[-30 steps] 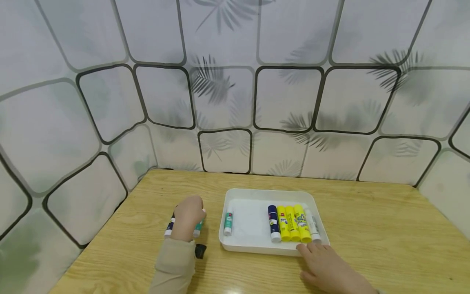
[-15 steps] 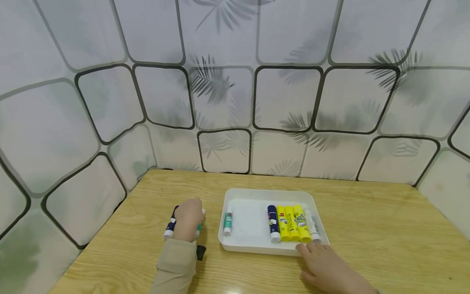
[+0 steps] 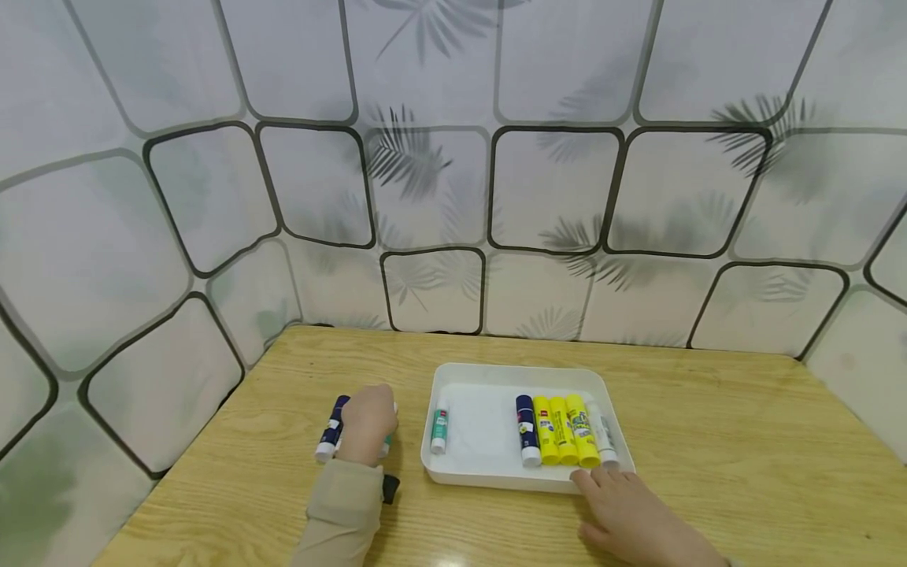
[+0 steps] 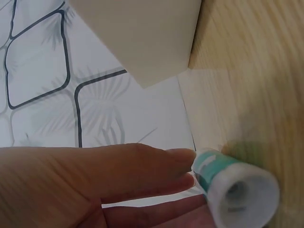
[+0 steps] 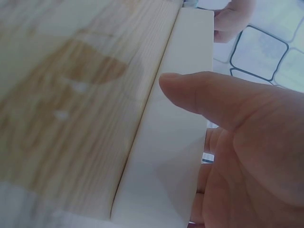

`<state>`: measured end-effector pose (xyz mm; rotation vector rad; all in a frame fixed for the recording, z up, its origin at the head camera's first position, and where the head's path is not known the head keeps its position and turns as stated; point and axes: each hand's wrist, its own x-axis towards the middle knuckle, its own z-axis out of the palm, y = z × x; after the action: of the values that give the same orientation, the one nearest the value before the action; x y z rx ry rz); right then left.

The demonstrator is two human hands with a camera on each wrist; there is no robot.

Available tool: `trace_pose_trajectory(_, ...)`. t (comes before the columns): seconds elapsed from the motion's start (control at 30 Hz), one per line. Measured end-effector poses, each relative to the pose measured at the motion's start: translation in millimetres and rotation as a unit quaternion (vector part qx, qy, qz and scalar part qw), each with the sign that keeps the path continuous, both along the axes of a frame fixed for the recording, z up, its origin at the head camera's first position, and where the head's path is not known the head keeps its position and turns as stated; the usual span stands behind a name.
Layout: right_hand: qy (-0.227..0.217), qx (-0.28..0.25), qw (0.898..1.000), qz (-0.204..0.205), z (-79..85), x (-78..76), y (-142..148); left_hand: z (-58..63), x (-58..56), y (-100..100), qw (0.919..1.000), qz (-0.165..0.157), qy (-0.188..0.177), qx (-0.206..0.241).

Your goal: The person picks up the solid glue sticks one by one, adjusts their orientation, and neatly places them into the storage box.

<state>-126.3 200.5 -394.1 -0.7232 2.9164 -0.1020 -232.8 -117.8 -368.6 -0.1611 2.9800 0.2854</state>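
My left hand [image 3: 370, 421] is over the table left of the tray, its fingertips pinching a teal-and-white glue stick [image 4: 216, 168]. In the left wrist view the white end of that stick faces the camera; in the head view my hand hides most of it. Just left of this hand lies a navy glue stick with a white end [image 3: 331, 431]. My right hand [image 3: 631, 516] rests its fingertips on the near right rim of the white tray [image 3: 489, 476], thumb held apart from them. The right wrist view has the thumb [image 5: 190, 90] in front of the tray's outer wall.
Inside the tray, a small teal glue stick [image 3: 439, 431] lies at the left. Toward the right are a navy glue stick [image 3: 527, 431], several yellow glue sticks [image 3: 563, 431] and a white one [image 3: 602, 433]. Patterned curtain [image 3: 439, 197] surrounds the wooden table [image 3: 730, 441].
The left hand has shifted slightly right with the teal glue stick, uncovering more of the navy stick beside it. The right hand and the tray look unchanged.
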Motion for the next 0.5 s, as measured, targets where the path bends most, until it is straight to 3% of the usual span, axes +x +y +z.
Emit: trace_pose_trajectory(0.5, 0.009, 0.004, 1.0, 0.002, -0.8, -0.6, 0.1, -4.8, 0.6, 4.3, 1.0, -0.002, 0.003, -0.001)
